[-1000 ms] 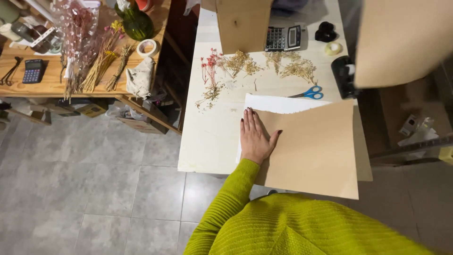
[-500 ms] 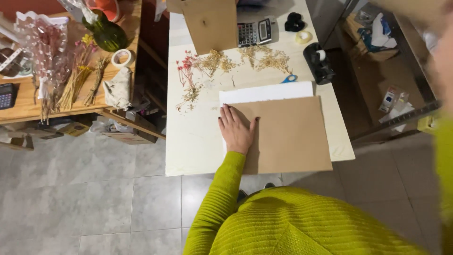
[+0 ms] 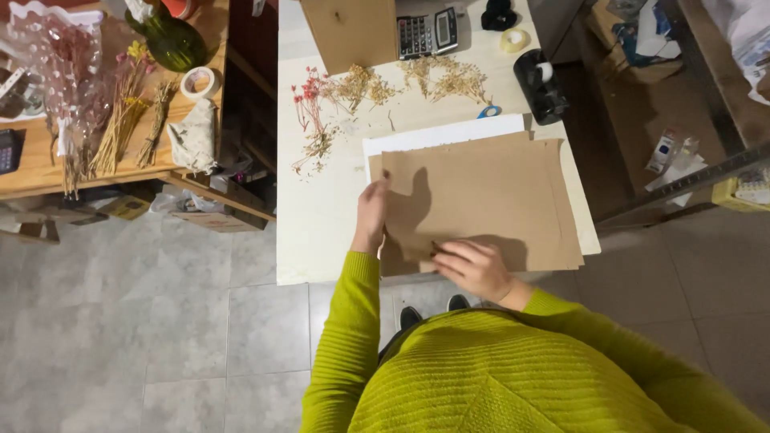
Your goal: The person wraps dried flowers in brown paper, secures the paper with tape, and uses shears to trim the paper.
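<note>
Brown kraft paper point(image 3: 481, 192), several sheets stacked a little askew, lies flat on the white table point(image 3: 321, 216) in front of the person, covering most of its near half. A white sheet point(image 3: 437, 135) peeks out from under the stack along its far edge. The left hand point(image 3: 371, 215) rests on the left border of the stack, fingers held together and fairly straight, pressing down rather than gripping. The right hand point(image 3: 473, 265) sits at the near edge, fingers curled loosely onto the paper; whether it pinches a sheet or only touches it, I cannot tell (the fingertips are tucked under).

Beyond the paper, dried flowers point(image 3: 321, 104) in red and straw tones are scattered across the tabletop, with a calculator point(image 3: 427, 34) and a cardboard piece point(image 3: 349, 32) behind them. A tape dispenser point(image 3: 541, 84) stands at the right edge, a roll of tape point(image 3: 516, 40) near it, and a blue scissor handle point(image 3: 489, 111) shows just past the white sheet. On the wooden bench point(image 3: 32, 164) to the left stand more dried stems point(image 3: 120, 128) and a green bottle point(image 3: 172, 42).
</note>
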